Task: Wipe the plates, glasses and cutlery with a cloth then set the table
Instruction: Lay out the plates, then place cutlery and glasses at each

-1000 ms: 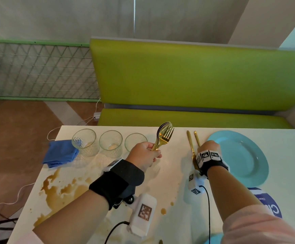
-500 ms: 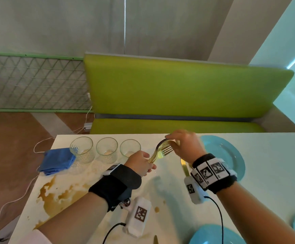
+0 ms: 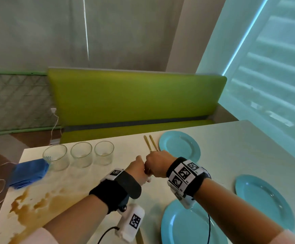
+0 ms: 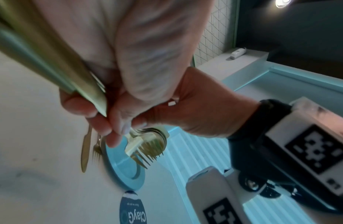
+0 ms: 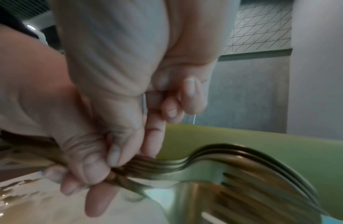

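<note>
The left hand (image 3: 137, 169) grips a bunch of gold forks and spoons (image 4: 147, 145) by the handles, held over the white table (image 3: 249, 147) near the middle; the right hand (image 3: 158, 163) pinches the same bunch close to the heads (likely to pull one out); the metal is stiff, thin and smooth, so it may slip; hold it by the handles; I count three blue plates (image 3: 179, 147), three glasses (image 3: 104, 152), one blue cloth (image 3: 28, 173) and two gold pieces (image 3: 150, 143) lying beside the far plate.

Gold forks (image 4: 147, 149), light blue plates (image 3: 179, 147), a blue cloth (image 3: 28, 172), lime green bench (image 3: 136, 97), brown spill (image 3: 37, 206) on the white table (image 3: 240, 148).
</note>
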